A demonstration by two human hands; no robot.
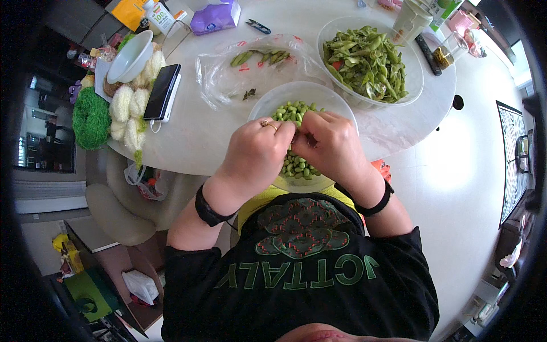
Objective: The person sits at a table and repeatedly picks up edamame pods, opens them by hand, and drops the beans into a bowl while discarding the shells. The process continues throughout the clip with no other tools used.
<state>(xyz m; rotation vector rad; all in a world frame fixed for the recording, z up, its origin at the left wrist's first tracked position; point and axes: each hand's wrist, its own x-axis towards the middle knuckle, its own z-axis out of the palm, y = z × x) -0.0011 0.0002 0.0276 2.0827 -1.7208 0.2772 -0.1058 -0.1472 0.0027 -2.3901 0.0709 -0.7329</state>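
Note:
Both hands meet over a translucent plastic bowl [260,107] that holds shelled green soybeans [299,167]. My left hand [260,147], with a ring on one finger, has its fingertips bent together beside those of my right hand [327,134]. Whatever lies between the fingertips is hidden, so a grip cannot be made out. Behind the bowl, a clear plastic bag [213,81] lies spread out with several soybean pods [277,56] and a dark leafy scrap [249,93] on it. To the back right, a larger clear bowl [413,92] is heaped with unshelled green pods [367,62].
On the left are a phone on a white power bank [162,92], a pale bowl [130,57] and yarn-like bundles [90,119]. Thread snips [258,26] and a purple tissue pack [215,18] lie at the back. A black remote [427,54] and a glass [450,51] stand right.

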